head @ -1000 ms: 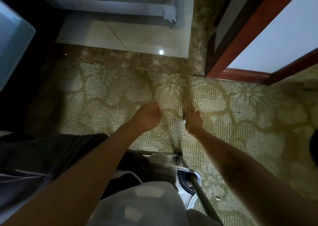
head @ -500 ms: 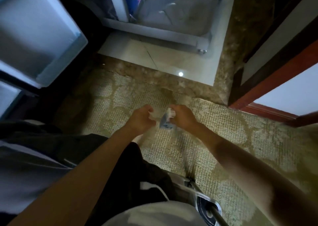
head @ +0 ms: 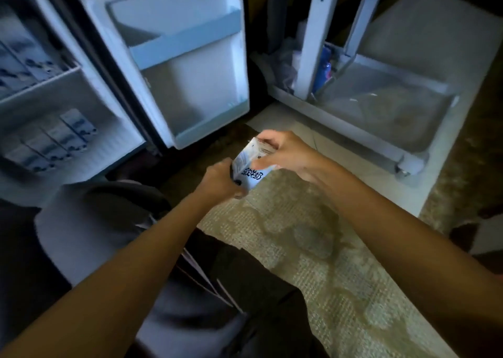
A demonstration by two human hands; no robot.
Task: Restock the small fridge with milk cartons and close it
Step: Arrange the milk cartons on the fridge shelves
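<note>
A white milk carton with dark blue lettering is held tilted between both hands, low in front of the fridge. My left hand grips its lower left end and my right hand clasps its upper right end. The small fridge stands wide open at the upper left. Several cartons lie in a row on its floor, and more sit on the shelf above. Its door hangs open toward me with bare door shelves.
A white wheeled cart with a low tray stands on pale tiles at the right; a blue bottle sits on it. Patterned carpet covers the floor below my hands. My knees in dark and grey cloth fill the lower left.
The view has swung up from the carpet to the open fridge and the cart. Both hands have come together on a milk carton and lifted it toward the fridge.
</note>
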